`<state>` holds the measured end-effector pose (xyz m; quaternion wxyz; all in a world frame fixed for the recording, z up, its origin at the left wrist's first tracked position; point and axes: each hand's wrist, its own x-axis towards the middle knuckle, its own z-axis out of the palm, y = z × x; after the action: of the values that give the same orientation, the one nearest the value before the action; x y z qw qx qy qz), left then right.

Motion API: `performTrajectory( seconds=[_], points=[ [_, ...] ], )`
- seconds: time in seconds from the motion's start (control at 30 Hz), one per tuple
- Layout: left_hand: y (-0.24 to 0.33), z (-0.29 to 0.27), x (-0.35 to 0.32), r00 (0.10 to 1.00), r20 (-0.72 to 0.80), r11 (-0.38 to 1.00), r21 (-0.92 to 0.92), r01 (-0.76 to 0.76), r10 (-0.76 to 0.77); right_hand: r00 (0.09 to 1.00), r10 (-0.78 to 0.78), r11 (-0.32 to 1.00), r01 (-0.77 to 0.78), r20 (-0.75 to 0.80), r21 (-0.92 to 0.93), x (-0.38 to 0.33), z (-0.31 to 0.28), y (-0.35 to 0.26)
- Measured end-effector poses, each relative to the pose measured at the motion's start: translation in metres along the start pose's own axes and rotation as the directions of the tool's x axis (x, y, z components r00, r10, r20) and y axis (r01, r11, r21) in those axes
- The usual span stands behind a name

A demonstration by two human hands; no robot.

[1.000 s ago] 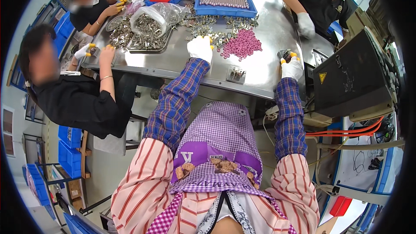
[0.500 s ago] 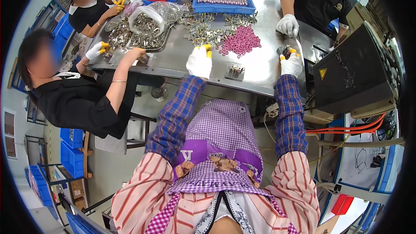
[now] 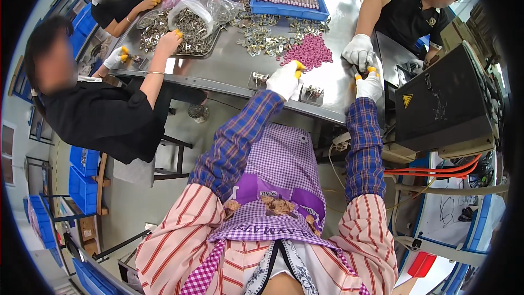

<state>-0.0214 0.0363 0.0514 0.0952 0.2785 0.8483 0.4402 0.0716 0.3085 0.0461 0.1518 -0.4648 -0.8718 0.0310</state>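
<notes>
My left hand [image 3: 285, 81], in a white glove with yellow fingertips, is at the near edge of the pile of pink rings [image 3: 309, 52]. Its fingers are pinched together; what they hold, if anything, is too small to tell. It sits between two small clear-and-metal block-like pieces, one on its left [image 3: 258, 80] and one on its right [image 3: 311, 94]. My right hand [image 3: 369, 84], gloved alike, grips a small dark piece [image 3: 362, 70] at the table's right side. A co-worker's white-gloved hand [image 3: 358, 50] meets it there, partly covering that piece.
Metal clips [image 3: 262, 38] lie scattered beyond my left hand. Behind them stands a blue tray [image 3: 289, 12] of rods. A plastic bag [image 3: 215, 13] of metal parts sits on a tray at the left. A black machine box [image 3: 442, 98] stands right. Co-workers sit around the table [image 3: 232, 71].
My left hand has moved right and nearer, from the metal clips, uncovering one block-like piece. The co-worker's hand at the right has come down onto the dark piece in my right hand.
</notes>
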Motion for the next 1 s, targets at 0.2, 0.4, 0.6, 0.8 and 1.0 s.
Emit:
performTrajectory(
  seconds=[0.2, 0.4, 0.6, 0.8, 1.0],
  points=[
    [0.005, 0.005, 0.031, 0.983, 0.145, 0.992, 0.043, -0.116, 0.109, 0.993, -0.035, 0.995, 0.045, -0.115, 0.087, 0.015, 0.011, 0.005],
    [0.011, 0.008, 0.010, 0.999, 0.046, 1.000, 0.007, -0.018, 0.017, 0.992, -0.122, 0.936, 0.124, -0.027, 0.331, -0.005, 0.007, -0.015],
    [-0.004, 0.026, -0.041, 0.919, -0.371, 0.979, 0.194, -0.064, 0.134, 0.906, -0.373, 0.697, 0.131, 0.201, 0.705, -0.047, 0.004, -0.078],
    [-0.019, 0.048, -0.045, 0.875, -0.447, 0.911, 0.411, 0.016, 0.186, 0.920, -0.369, 0.877, 0.297, 0.134, 0.379, -0.037, 0.019, -0.089],
    [-0.026, 0.054, -0.044, 0.831, -0.490, 0.874, 0.485, 0.008, 0.264, 0.850, -0.524, 0.839, 0.505, 0.050, 0.203, -0.050, -0.004, -0.087]
  ],
)
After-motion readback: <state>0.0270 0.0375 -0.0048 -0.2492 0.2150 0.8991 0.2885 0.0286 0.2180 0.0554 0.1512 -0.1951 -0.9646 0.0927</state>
